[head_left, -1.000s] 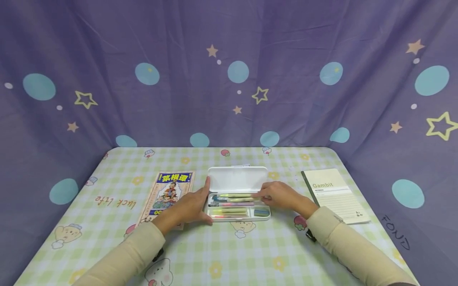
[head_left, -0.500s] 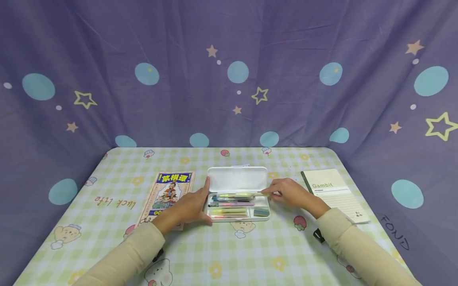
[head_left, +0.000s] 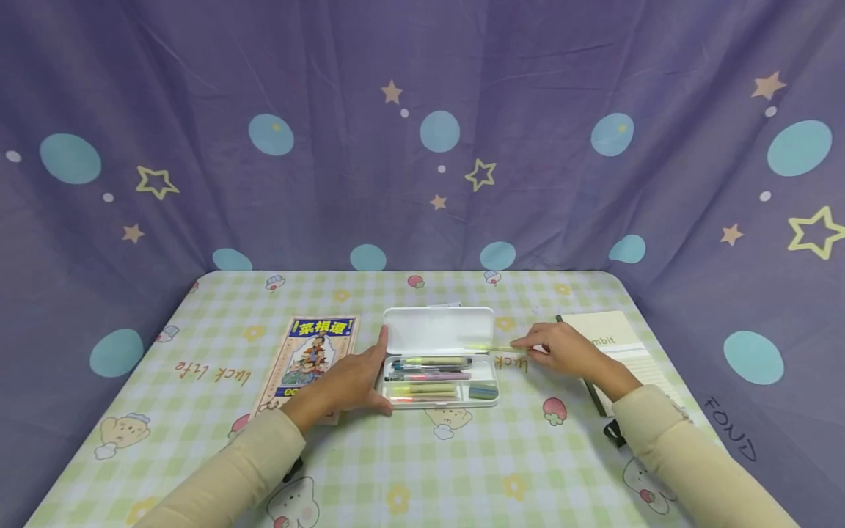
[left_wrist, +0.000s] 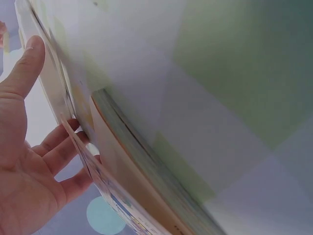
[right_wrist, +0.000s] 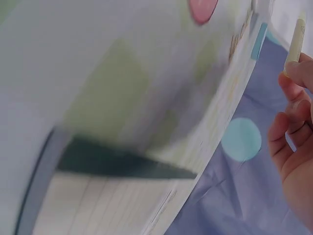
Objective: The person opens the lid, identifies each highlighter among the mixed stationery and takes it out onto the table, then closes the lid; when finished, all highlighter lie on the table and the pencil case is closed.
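Purple curtains (head_left: 330, 205) with stars and dots back our green-checked tablecloth (head_left: 449, 469), and mid-table we have the white pencil case (head_left: 439, 330), lid up, pens (head_left: 429, 376) lying along it, a blue-green block (head_left: 483, 391) in its front right compartment. Watch the right hand (head_left: 561, 348): we see it pinching a pale yellow pen (head_left: 491, 349), whose far end overlaps the lid's right side; whether they touch, we can't tell. Over at the case's left end, the left hand (head_left: 356, 378) sits spread wide, thumb near the front corner. Beside it we spot an illustrated Chinese-titled book (head_left: 320, 359); right, a notebook (head_left: 628, 350) partly behind the right hand.
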The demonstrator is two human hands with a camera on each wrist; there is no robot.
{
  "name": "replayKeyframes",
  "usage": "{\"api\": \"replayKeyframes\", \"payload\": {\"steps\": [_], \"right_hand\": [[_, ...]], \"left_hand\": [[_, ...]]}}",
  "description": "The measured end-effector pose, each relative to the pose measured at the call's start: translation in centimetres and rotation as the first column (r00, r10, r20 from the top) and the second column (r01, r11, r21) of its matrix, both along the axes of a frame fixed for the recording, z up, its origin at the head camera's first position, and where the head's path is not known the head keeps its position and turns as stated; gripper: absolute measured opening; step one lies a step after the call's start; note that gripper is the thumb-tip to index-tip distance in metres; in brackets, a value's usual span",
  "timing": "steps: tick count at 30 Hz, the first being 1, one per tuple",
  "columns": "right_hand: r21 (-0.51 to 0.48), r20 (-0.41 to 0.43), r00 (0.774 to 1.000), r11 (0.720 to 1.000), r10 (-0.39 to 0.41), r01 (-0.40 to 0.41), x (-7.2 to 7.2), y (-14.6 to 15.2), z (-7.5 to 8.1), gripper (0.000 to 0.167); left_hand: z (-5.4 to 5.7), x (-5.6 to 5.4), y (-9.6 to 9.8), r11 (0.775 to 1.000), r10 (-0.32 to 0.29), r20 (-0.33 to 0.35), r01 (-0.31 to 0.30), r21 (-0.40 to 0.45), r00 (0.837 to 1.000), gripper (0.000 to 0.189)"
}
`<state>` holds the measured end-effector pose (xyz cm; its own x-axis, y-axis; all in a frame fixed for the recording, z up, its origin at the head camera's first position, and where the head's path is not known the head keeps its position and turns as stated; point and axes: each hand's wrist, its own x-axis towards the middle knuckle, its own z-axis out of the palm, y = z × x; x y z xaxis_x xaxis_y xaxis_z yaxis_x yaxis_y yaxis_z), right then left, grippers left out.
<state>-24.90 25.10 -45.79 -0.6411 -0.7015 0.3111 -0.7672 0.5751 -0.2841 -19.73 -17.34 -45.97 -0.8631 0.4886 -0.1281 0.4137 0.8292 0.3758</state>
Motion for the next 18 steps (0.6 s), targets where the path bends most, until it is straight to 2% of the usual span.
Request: {"api": "replayKeyframes", "payload": {"steps": [6,18], "right_hand": [[0.01,0.03,0.999,0.999,-0.045,0.045,-0.1,2.0,-0.1,0.027],[0.021,-0.001,0.994,0.994,-0.11,0.11,-0.1,5.4,-0.1,0.032]], "left_hand": [[0.0,-0.1,0.1,1.0,0.004,-0.001,-0.004,0.001,1.0,0.149],[0.1,0.1,0.1,1.0,0.011,0.01,-0.011,0.02,1.0,0.149]]}}
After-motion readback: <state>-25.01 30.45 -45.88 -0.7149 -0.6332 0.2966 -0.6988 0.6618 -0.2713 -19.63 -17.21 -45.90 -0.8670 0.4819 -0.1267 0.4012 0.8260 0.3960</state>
